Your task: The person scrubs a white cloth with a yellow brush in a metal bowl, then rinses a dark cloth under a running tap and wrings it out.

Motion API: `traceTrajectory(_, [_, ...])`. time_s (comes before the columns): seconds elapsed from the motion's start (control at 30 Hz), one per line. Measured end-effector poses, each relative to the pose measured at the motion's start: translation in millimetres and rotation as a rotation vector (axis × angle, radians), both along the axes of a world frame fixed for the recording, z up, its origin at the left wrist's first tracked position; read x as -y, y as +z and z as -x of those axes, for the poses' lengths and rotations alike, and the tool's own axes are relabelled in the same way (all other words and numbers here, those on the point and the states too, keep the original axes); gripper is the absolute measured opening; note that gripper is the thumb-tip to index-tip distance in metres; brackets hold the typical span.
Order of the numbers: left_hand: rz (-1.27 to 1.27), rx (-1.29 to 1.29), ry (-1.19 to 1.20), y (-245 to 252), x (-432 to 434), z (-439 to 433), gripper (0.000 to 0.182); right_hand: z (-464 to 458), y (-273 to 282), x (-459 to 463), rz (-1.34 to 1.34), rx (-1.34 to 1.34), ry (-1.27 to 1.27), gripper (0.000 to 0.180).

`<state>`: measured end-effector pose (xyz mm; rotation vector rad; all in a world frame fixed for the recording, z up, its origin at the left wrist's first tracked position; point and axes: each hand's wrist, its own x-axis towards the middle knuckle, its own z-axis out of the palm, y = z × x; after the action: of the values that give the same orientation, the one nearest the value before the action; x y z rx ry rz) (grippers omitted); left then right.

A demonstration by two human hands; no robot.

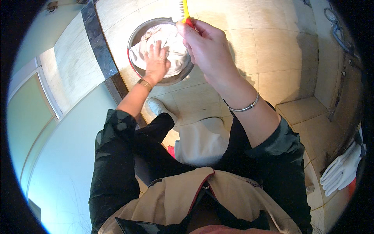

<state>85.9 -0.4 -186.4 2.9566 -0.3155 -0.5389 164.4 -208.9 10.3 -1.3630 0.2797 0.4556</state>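
A round metal basin (135, 32) stands on the tiled floor, holding a bunched pale cloth (175, 63). On top of the cloth lies my left hand (157, 62), slightly blurred, fingers spread and grasping nothing. My right hand (209, 44) is raised over the basin's right side, closed on the red end of a yellow-handled brush (186, 10) with pale bristles. The brush's far end runs past the top edge of the view. Whether the right fingers touch the cloth is hidden.
Between my legs is a pale grey cloth (201, 140) with something red beside it. My white shoe (157, 106) is near the basin. White gloves (342, 172) hang at the lower right. A dark stone edge (98, 38) runs left of the basin; a hose (340, 38) is at the right wall.
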Motion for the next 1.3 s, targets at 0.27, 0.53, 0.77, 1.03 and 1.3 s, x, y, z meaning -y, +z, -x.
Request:
traceTrajectory(0.27, [-0.213,-0.321,0.040,-53,34,-30,0.073,1,-1,3,-0.040,-0.019,-0.003,0.027])
traceTrajectory(0.53, [0.121,-0.124,0.288,-41,-10,-55,0.041,3,-5,-12,0.046,-0.012,0.030,0.023])
traceTrajectory(0.77, [-0.148,0.084,-0.093,-2,2,29,0.062,4,0,-16,0.017,-0.100,0.048,0.021])
traceTrajectory(1.03, [-0.019,-0.532,0.178,-80,22,-36,0.047,3,2,-15,0.053,-0.065,0.070,0.024])
traceTrajectory(1.3, [0.098,-0.199,0.147,-41,-15,-52,0.042,4,4,-12,0.107,-0.025,0.066,0.032])
